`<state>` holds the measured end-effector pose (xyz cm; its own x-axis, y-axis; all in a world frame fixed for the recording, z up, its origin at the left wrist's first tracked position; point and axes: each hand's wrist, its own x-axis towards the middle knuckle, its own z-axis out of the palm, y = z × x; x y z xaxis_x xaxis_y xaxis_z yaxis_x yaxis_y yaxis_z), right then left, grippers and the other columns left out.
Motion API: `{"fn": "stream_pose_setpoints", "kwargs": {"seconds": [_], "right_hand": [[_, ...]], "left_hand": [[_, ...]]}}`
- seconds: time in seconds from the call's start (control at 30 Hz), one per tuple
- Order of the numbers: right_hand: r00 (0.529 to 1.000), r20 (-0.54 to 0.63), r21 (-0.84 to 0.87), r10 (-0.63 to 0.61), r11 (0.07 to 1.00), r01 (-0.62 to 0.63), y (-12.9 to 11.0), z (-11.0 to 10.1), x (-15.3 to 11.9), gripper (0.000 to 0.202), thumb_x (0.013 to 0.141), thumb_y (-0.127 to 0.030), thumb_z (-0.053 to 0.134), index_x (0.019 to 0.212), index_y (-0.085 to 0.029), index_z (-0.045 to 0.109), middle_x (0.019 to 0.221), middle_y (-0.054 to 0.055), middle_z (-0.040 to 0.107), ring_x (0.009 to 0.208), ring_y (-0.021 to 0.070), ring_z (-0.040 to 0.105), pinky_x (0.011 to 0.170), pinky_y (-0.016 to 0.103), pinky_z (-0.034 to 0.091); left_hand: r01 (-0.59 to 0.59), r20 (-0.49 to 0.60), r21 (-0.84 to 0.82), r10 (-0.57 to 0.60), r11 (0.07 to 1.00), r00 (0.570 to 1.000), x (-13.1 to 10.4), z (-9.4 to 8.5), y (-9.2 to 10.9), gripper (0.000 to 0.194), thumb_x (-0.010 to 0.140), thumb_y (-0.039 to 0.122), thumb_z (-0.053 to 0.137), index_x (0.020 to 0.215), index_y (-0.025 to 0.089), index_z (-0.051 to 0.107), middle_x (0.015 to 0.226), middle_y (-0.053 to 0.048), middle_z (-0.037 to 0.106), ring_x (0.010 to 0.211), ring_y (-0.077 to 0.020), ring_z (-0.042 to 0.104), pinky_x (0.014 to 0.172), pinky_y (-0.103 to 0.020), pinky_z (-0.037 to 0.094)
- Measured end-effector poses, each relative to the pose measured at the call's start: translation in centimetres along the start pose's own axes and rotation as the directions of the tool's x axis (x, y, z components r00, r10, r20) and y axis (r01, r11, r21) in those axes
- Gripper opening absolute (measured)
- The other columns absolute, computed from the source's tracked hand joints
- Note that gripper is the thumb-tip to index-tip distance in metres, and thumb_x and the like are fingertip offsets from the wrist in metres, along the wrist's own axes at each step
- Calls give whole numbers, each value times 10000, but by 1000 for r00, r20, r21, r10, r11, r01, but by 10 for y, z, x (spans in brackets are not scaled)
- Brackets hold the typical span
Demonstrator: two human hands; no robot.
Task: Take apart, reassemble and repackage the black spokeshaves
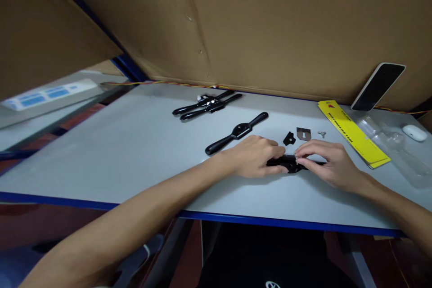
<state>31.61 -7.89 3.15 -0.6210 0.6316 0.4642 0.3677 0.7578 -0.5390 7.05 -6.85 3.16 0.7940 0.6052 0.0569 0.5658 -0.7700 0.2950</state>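
A black spokeshave body (293,169) is held low over the near part of the table, its middle showing between my hands. Closed around its left handle is my left hand (258,157). With thumb and forefinger, my right hand (332,164) pinches a small metal screw (296,158) against the middle of the body. Just behind lie a dark cap piece (289,138), a flat steel blade (304,134) with a slot, and some small thumbscrews (321,134). Another spokeshave body (241,131), without a blade, rests beyond my left hand.
Farther back on the table (111,157) lie two spokeshaves (212,105) with fittings on. On the right are yellow packaging cards (354,132), clear plastic packaging (401,153), a phone (378,85) leaning on the cardboard wall (286,31), and a white rounded case (415,132).
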Motion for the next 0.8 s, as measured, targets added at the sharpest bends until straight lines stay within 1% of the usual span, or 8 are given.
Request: {"fn": "stream_pose_setpoints", "kwargs": {"seconds": [0.1,0.17,0.27,0.37,0.53,0.6,0.7,0.8], "right_hand": [[997,23,-10,70,998,-70,3,3,-2,146,966,-252,618,973,-242,763,901,24,788,792,172,731,741,328,595],[994,49,-21,94,995,-93,4,4,-2,166,975,-247,599,974,-238,764,893,20,787,793,166,727,755,325,591],[994,60,-6,87,996,-86,3,4,-2,156,975,-245,598,962,-234,753,893,19,774,799,162,712,758,326,580],[996,46,33,73,997,-74,1,3,-1,140,975,-241,600,947,-234,737,903,24,757,810,162,696,740,325,567],[997,51,61,62,996,-65,-1,2,-2,122,963,-217,609,918,-226,722,868,27,730,770,156,667,693,321,543],[995,66,65,71,995,-75,-1,1,-2,121,963,-222,610,917,-224,722,859,28,728,761,158,663,686,322,538],[993,81,69,91,993,-96,-1,0,-2,127,963,-233,610,917,-221,727,859,27,729,759,157,663,686,320,534],[988,132,77,81,993,-92,-1,-1,-2,127,964,-243,623,920,-222,740,870,27,733,785,157,668,711,319,535]], "left_hand": [[4,2,-10,-4,1000,1000,0,1,-1,363,990,535,511,879,199,596,795,-38,658,615,-170,543,566,-348,309],[3,4,-21,-3,1000,1000,0,1,-2,361,992,537,515,886,201,593,803,-37,662,618,-171,544,571,-347,310],[5,9,-32,-4,999,1000,1,2,-2,362,992,543,521,888,202,587,794,-34,662,616,-171,540,573,-346,308],[16,17,-40,-15,999,1000,1,2,-1,340,983,528,546,886,204,578,770,-24,660,610,-170,535,570,-340,299],[18,15,-49,-17,999,1000,1,1,1,314,974,498,572,874,201,582,727,-19,652,577,-162,523,560,-337,295],[18,15,-46,-17,999,1000,1,2,2,312,974,495,571,877,199,589,697,-12,634,554,-156,507,551,-336,296],[30,24,-42,-29,999,999,1,2,4,306,972,490,571,878,200,596,605,15,561,500,-148,454,528,-329,284],[41,25,-47,-40,998,999,1,2,5,323,973,503,566,871,199,604,560,28,513,472,-142,424,513,-318,275]]}}
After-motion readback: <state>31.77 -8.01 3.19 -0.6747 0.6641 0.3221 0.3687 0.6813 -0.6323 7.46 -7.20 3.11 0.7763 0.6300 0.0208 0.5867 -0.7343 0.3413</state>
